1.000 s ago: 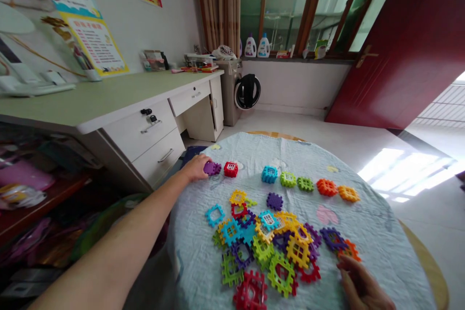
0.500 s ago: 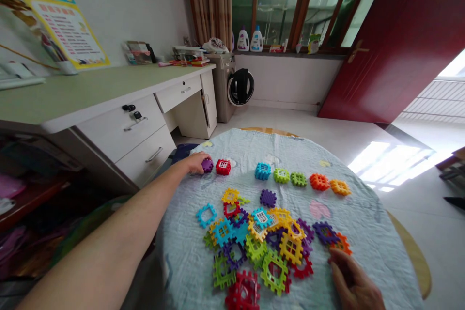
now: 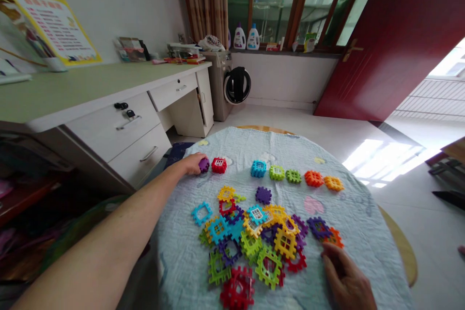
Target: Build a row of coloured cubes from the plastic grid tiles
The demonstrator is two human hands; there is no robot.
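At the far left of the cloth, my left hand [image 3: 192, 162] has its fingers closed around a purple interlocking block stack [image 3: 204, 165]. Just right of it stands a red block stack [image 3: 219, 165]. My right hand [image 3: 348, 273] rests on the cloth at the lower right, loosely curved with fingers apart and nothing in it. Its fingertips are close to an orange notched piece [image 3: 334, 238], beside a dark purple piece [image 3: 318, 228]. A pile of mixed notched pieces, such as a lime green frame [image 3: 269, 267] and a red piece [image 3: 238, 288], lies between the hands.
Along the far side run a blue stack [image 3: 258, 168], green stacks [image 3: 277, 172], an orange stack [image 3: 314, 178] and a yellow-orange stack [image 3: 333, 183]. One purple piece [image 3: 263, 195] lies before them. A desk [image 3: 109, 85] stands left; an open-doored washing machine [image 3: 220, 85] is beyond.
The view has shifted slightly. My left hand stays at the purple stack, and my right hand remains near the orange piece. The pieces keep their arrangement.
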